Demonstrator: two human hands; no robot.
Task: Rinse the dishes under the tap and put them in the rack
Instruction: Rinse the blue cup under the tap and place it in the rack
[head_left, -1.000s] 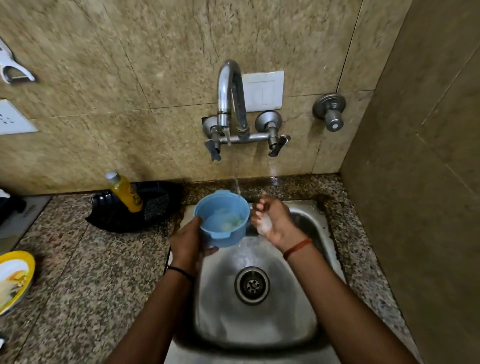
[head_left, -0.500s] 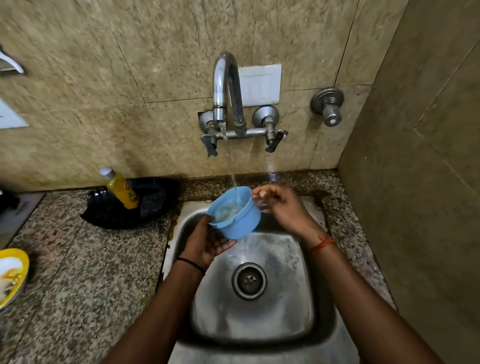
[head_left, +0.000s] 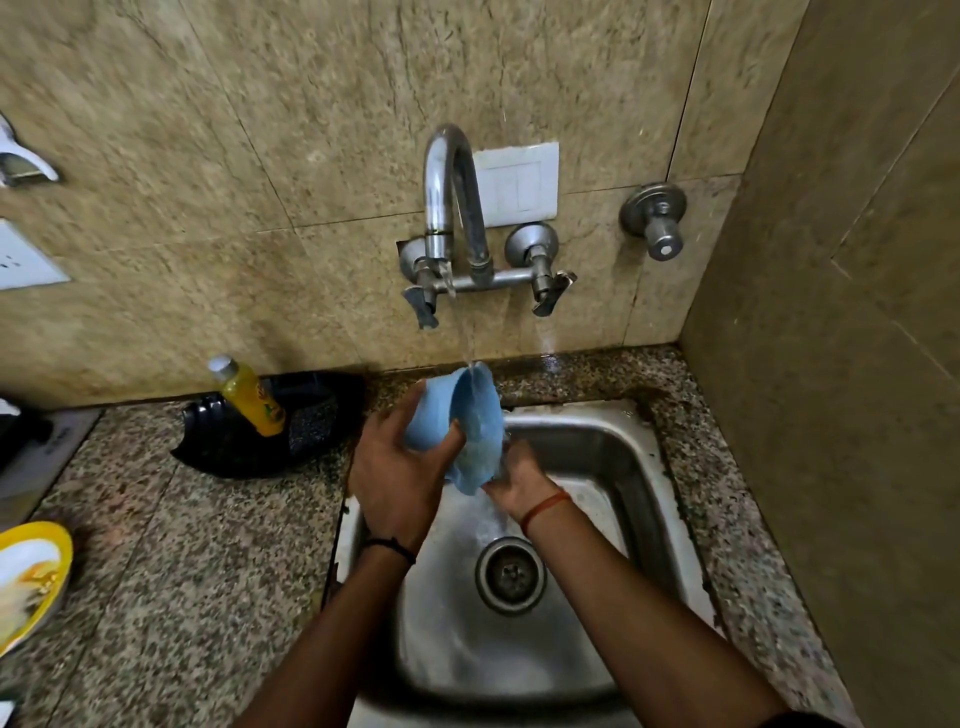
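Since half a second ago, the blue cup (head_left: 457, 421) is being tipped from mouth-up onto its side, so that its opening is now facing right and the water it held is being poured out into the sink (head_left: 613, 447). It is being held over the sink's back left corner, directly under the stream from the tap (head_left: 452, 208). The left hand (head_left: 400, 467) is being kept wrapped round the cup's outer wall, while the right hand (head_left: 519, 478) is being pressed against the lower rim; whether its fingers are curled round the rim cannot be told, since they are hidden behind the cup. Judging by this, the rinsing of the cup is nearing its end, and the move to the rack is not yet being made.

One cup is being counted, along with one tap with two levers, one yellow bottle (head_left: 249, 395) lying on a black tray (head_left: 311, 441) at the worktop's back edge, and one yellow plate (head_left: 31, 577) at the worktop's left edge. No rack is being shown for certain.
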